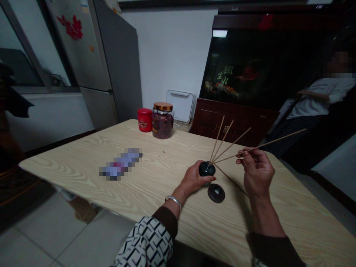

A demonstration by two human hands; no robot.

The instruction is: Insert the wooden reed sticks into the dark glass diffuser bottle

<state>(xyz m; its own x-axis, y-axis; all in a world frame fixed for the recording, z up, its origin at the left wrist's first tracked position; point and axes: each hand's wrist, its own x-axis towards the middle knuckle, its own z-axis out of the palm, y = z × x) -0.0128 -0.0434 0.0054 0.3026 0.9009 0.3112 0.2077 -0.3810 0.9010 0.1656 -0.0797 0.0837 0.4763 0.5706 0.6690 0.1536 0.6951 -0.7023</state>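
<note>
Pale wood table (155,185) | left grip (193,178) holds black holder (207,169) | right grip (257,172) pinches stick (275,141) | aquarium (250,63)

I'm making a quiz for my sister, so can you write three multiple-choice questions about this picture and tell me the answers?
1. Where is the dark ring?
A. On the floor tiles
B. On the wooden table
C. On top of the red tin

2. What colour is the lid of the glass jar?
A. Blue
B. White
C. Copper

3. What is the right hand doing?
A. Pinching a thin wooden stick
B. Holding the red tin
C. Lying flat on the table

Answers:
1. B, because the ring lies on the tabletop beside the left hand, which grips a dark round holder.
2. C, because the lid shines a coppery orange.
3. A, because its fingertips close on the stick.
</note>
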